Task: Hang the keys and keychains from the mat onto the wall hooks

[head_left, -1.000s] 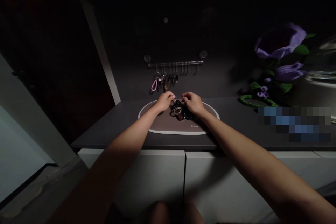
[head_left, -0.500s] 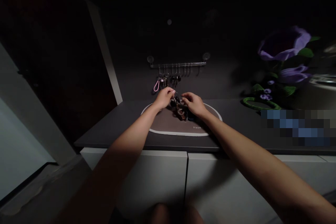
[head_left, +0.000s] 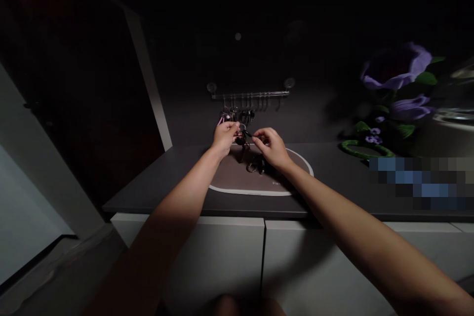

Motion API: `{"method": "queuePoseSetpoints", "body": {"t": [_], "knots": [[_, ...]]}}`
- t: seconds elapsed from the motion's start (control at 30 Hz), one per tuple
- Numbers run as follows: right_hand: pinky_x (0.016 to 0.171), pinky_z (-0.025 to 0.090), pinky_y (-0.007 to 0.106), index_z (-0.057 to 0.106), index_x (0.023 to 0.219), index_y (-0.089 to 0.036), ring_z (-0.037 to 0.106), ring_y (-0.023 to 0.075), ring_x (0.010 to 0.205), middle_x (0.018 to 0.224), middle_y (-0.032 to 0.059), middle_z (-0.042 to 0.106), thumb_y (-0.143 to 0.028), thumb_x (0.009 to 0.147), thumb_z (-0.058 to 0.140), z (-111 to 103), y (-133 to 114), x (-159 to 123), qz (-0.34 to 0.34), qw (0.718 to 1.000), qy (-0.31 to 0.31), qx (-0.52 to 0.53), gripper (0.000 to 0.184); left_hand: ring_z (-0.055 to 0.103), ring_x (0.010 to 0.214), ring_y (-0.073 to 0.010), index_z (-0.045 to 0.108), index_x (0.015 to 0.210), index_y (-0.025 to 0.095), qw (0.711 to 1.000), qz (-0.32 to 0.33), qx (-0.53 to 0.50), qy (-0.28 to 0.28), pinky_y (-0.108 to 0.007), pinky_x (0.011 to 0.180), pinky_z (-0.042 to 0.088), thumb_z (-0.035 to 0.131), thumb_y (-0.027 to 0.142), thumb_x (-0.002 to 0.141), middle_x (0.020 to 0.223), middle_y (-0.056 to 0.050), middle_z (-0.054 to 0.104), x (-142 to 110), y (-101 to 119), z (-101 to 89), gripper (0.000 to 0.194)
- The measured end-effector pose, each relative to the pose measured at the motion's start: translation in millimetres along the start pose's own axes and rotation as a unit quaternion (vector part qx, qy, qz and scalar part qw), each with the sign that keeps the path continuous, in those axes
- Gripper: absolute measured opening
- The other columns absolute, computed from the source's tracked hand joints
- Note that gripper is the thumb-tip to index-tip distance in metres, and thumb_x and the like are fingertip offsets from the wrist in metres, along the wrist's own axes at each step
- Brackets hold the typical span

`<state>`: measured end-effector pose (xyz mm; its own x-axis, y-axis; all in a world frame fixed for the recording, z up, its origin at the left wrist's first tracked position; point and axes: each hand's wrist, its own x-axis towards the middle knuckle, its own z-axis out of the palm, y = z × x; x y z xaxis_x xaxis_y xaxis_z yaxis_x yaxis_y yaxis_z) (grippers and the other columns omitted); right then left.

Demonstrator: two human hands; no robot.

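My left hand (head_left: 225, 138) pinches a metal ring at the top of a bunch of keys (head_left: 240, 140), held above the mat. A brown tag hangs from the bunch. On its right side my right hand (head_left: 272, 147) has thumb and fingertips closed on a small dark piece of the same bunch. More key rings (head_left: 255, 165) lie on the oval brown mat (head_left: 237, 180), below my hands. Behind them a clear rail (head_left: 252, 95) with hooks is fixed to the wall. Several hung keys (head_left: 248, 115) and a pink loop, partly hidden by my left hand, dangle from it.
The mat lies on a dark countertop (head_left: 148, 182) above white cabinet doors (head_left: 222, 252). At the right stand purple flowers (head_left: 400, 71), a green ring (head_left: 366, 149) and a pale rounded vessel (head_left: 448, 133). A dark door panel (head_left: 81, 84) rises at the left.
The bunch has been lifted slightly and moved left, apart from the rings on the mat. My right hand's fingers have closed on its dark piece.
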<state>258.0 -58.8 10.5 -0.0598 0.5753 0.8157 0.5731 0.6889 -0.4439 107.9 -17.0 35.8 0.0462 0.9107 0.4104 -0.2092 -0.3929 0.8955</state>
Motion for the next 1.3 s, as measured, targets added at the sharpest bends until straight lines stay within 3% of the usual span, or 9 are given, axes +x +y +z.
{"method": "queuePoseSetpoints", "body": {"t": [0.27, 0.6, 0.73, 0.87, 1.07, 1.3], "knots": [[0.083, 0.041, 0.032, 0.064, 0.088, -0.021, 0.05, 0.0177, 0.091, 0.093, 0.0069, 0.051, -0.032, 0.078, 0.055, 2.7, -3.7, 0.1, -0.094, 0.991, 0.031, -0.085, 0.018, 0.054, 0.056, -0.0057, 0.05, 0.068, 0.012, 0.993, -0.06, -0.099, 0.013, -0.029, 0.073, 0.05, 0.054, 0.014, 0.079, 0.056, 0.003, 0.052, -4.2, 4.7, 7.8, 0.011], [0.086, 0.037, 0.039, 0.066, 0.084, -0.021, 0.049, 0.0219, 0.098, 0.1, 0.0081, 0.053, -0.032, 0.079, 0.054, 3.4, 4.3, 0.6, -0.052, 0.988, 0.051, -0.134, 0.017, 0.061, 0.064, -0.0092, 0.052, 0.074, 0.011, 0.993, -0.049, -0.097, -0.037, -0.037, 0.081, 0.05, 0.062, 0.016, 0.073, 0.063, 0.0, 0.059, -12.3, 7.6, 10.8, 0.011], [0.086, 0.038, 0.04, 0.064, 0.084, -0.021, 0.049, 0.0223, 0.099, 0.102, 0.0086, 0.053, -0.031, 0.08, 0.051, 2.4, 4.9, 1.8, -0.047, 0.988, 0.059, -0.135, 0.016, 0.062, 0.065, -0.0096, 0.053, 0.078, 0.012, 0.993, -0.047, -0.102, -0.031, -0.038, 0.082, 0.05, 0.061, 0.014, 0.073, 0.063, 0.001, 0.059, -14.0, 11.0, 9.8, 0.009], [0.086, 0.039, 0.036, 0.06, 0.084, -0.019, 0.05, 0.0208, 0.097, 0.098, 0.0091, 0.054, -0.03, 0.082, 0.048, 0.4, 4.9, 4.4, -0.044, 0.992, 0.06, -0.1, 0.016, 0.059, 0.06, -0.007, 0.058, 0.078, 0.012, 0.996, -0.047, -0.073, -0.024, -0.032, 0.078, 0.051, 0.057, 0.014, 0.076, 0.062, 0.001, 0.06, -13.6, 10.9, 8.6, 0.003], [0.081, 0.04, 0.031, 0.054, 0.082, -0.019, 0.051, 0.0171, 0.089, 0.09, 0.0071, 0.056, -0.03, 0.085, 0.043, -3.3, 3.3, 7.8, -0.037, 0.998, 0.035, -0.035, 0.016, 0.055, 0.058, -0.0072, 0.062, 0.077, 0.012, 0.999, -0.037, 0.005, -0.037, -0.028, 0.068, 0.05, 0.066, 0.026, 0.069, 0.064, -0.001, 0.061, -8.5, 3.6, 4.4, 0.016], [0.073, 0.04, 0.026, 0.052, 0.083, -0.017, 0.049, 0.0139, 0.079, 0.083, 0.0047, 0.055, -0.034, 0.085, 0.042, -4.8, 5.2, 10.4, 0.009, 1.0, -0.009, 0.025, 0.02, 0.056, 0.067, -0.0111, 0.067, 0.084, 0.012, 0.989, 0.073, 0.107, -0.077, -0.025, 0.065, 0.043, 0.063, 0.03, 0.071, 0.08, -0.004, 0.066, -9.3, 2.8, 5.4, 0.023]]}}
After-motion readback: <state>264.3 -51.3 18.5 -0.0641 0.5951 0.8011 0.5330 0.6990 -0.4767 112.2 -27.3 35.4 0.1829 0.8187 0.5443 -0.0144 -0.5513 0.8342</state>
